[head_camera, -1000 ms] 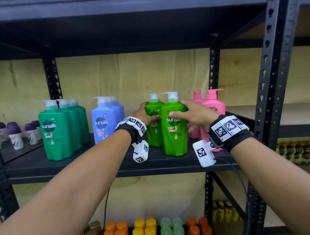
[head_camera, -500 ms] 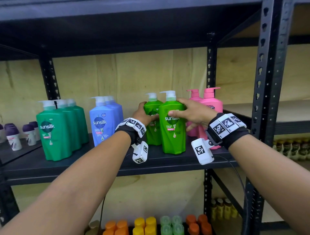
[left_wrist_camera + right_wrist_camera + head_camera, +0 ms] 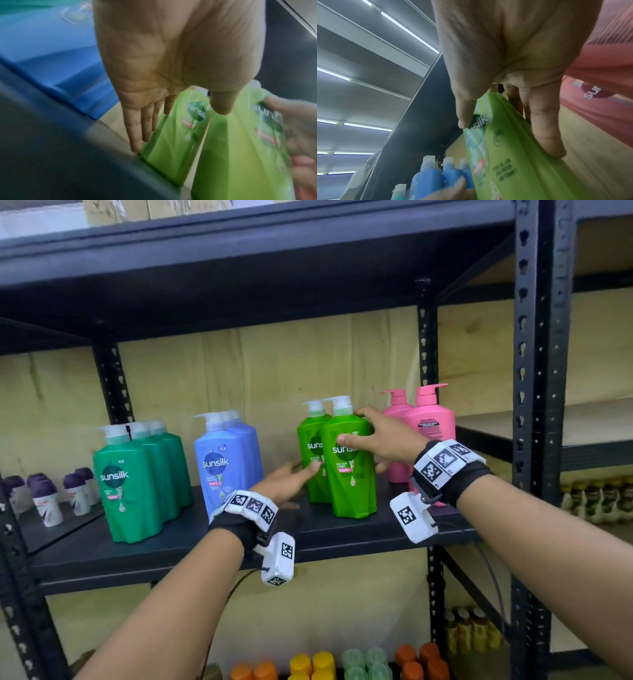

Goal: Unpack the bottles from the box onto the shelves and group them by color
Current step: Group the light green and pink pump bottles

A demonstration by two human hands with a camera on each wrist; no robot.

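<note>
The right hand (image 3: 380, 440) grips the front green bottle (image 3: 349, 470) by its shoulder, thumb in front; the left hand (image 3: 287, 481), fingers spread, touches the rear green bottle (image 3: 310, 453). They look to be seating the green pair; next, I'd guess, let go and fetch more.

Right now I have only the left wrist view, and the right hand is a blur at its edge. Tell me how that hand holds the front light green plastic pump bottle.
Observer: The right hand grips the front light green plastic pump bottle, thumb on the front label and fingers round its far side.
Operator: Say what stands beyond it.
Observer: Two pink plastic pump bottles stand upright just right of the green pair.
Operator: Report what stands left of the blue plastic pump bottles.
Observer: Three dark green plastic pump bottles stand in a row, front to back, on the same black metal shelf.
</note>
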